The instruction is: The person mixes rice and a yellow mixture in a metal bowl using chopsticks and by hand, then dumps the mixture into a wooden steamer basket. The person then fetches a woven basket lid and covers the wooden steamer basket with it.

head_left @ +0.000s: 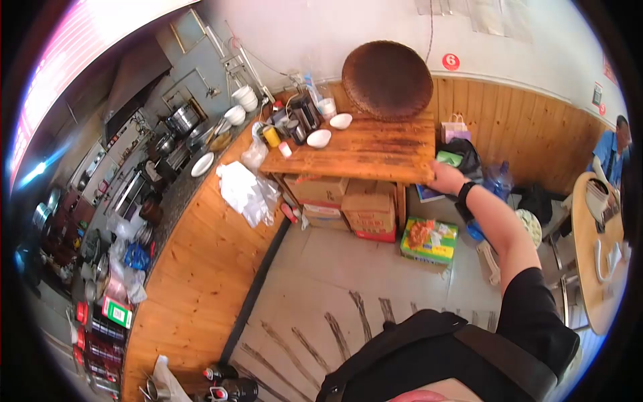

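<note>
My right hand (pixel 447 178) is at the right front corner of the wooden table (pixel 375 151), its fingers bent over the edge. A black band is round the wrist. A large round woven tray (pixel 388 79) leans upright on the table against the wall. Two white bowls, one (pixel 319 139) nearer the front and one (pixel 341 121) behind it, sit on the tabletop beside a yellow can (pixel 271 136) and several dark containers. My left hand does not show.
Cardboard boxes (pixel 368 206) stand under the table. A green and yellow box (pixel 429 242) lies on the floor below my right hand. A water jug (pixel 498 179) stands by the wall. At the right, a person (pixel 608 154) sits by a round table (pixel 589 268). Kitchen counter at left.
</note>
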A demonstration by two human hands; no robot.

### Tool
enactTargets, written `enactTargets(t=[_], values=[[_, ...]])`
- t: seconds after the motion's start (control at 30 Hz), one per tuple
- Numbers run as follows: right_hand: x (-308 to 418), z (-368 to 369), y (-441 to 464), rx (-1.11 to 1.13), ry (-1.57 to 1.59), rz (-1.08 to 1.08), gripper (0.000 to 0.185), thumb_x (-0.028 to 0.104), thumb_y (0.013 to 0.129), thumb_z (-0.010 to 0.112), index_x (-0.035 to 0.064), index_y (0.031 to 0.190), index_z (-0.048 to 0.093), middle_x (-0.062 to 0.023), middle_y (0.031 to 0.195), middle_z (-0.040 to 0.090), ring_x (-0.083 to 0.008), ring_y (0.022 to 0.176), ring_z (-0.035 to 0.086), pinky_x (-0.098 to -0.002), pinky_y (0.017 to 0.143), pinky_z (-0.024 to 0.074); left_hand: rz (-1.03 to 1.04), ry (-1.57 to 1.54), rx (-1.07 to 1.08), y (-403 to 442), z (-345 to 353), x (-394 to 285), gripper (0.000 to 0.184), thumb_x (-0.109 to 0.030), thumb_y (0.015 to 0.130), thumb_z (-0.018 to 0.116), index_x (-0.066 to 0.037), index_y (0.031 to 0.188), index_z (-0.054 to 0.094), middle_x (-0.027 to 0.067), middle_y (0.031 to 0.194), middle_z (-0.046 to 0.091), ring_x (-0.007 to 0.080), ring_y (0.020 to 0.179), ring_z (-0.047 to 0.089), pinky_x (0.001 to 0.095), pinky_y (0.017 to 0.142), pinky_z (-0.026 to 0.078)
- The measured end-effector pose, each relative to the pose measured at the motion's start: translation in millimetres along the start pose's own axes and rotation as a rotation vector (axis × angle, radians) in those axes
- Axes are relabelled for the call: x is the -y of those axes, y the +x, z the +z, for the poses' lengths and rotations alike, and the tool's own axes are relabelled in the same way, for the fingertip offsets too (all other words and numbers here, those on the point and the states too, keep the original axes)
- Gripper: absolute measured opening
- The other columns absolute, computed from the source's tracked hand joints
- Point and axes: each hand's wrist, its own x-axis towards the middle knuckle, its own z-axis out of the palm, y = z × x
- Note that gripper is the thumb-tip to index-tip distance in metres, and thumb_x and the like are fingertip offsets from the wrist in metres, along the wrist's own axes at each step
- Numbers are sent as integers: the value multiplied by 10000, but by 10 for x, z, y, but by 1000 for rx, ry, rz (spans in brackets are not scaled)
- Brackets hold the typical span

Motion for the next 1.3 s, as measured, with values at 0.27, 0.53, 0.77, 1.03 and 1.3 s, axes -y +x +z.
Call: enactTargets(t=[0.27, 0.53, 0.77, 1.03, 1.3], values=[[-1404, -1139, 3119, -213, -415, 649, 345, 148, 861, 593, 67, 1192, 536, -177, 1219, 578, -333, 1148, 592, -472, 910, 524, 366, -301, -467, 417, -962, -4328, 371, -221, 896, 670, 9, 1177, 598, 147, 1137, 649, 261, 999, 659, 328, 841, 531], [-2582, -992, 6228, -474, -374, 130, 925, 204, 637, 795, -13, 1429, 367, -240, 1378, 481, -371, 1277, 469, -422, 1099, 382, -541, -511, -636, 496, 427, -3724, 302, -178, 910, 628, -7, 1159, 606, 127, 1057, 677, 261, 987, 670, 348, 833, 548], [-3581, -42, 7030, -527, -490, 210, 652, 207, 838, 701, 34, 1389, 398, -203, 1293, 542, -376, 1211, 510, -446, 1014, 444, -753, -776, -668, 258, 1793, -4123, 287, -176, 911, 618, -21, 1153, 617, 124, 1042, 685, 265, 991, 671, 360, 837, 550], [-2059, -643, 5805, -554, -372, -30, 270, 110, 875, 567, 90, 1144, 571, -173, 1099, 571, -373, 1042, 557, -489, 871, 467, -921, -1191, -825, -928, 3463, -3514, 273, -173, 911, 606, -37, 1146, 630, 120, 1025, 694, 271, 996, 673, 374, 841, 552], [946, -1801, 2825, -630, -183, -737, 431, -61, 723, 618, 46, 1139, 595, -217, 1244, 554, -402, 1168, 514, -460, 989, 429, -1110, -10, -111, -2190, 4867, -2676, 248, -272, 886, 569, -170, 1058, 716, 72, 1104, 700, 272, 1015, 677, 442, 825, 554]])
